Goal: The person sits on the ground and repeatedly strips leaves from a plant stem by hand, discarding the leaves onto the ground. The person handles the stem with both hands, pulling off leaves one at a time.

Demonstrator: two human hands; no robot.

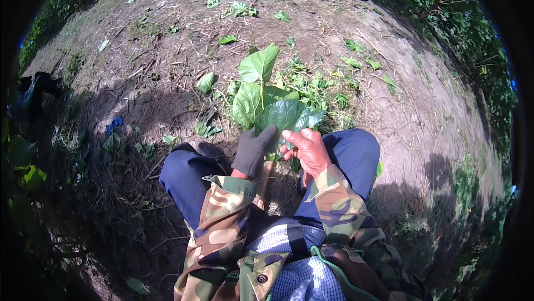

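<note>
My left hand (253,152), in a dark grey glove, is closed around the lower part of a bunch of broad green leaves (247,105). My bare right hand (308,148) pinches the near right edge of a large, dark, glossy leaf (283,114) on top of the bunch. One paler leaf (259,64) stands up at the far end on a yellowish stalk (262,95). Between my legs, just below the glove, a brown wooden stick (266,182) slants down. My fingers hide the lower ends of the leaves.
A heap of cut greenery (311,88) lies just beyond the bunch. Loose leaves (241,9) and dry twigs are scattered over the bare soil (167,50). A blue scrap (114,125) lies at the left. Leafy bushes (450,21) line the right side; dark items (39,88) sit far left.
</note>
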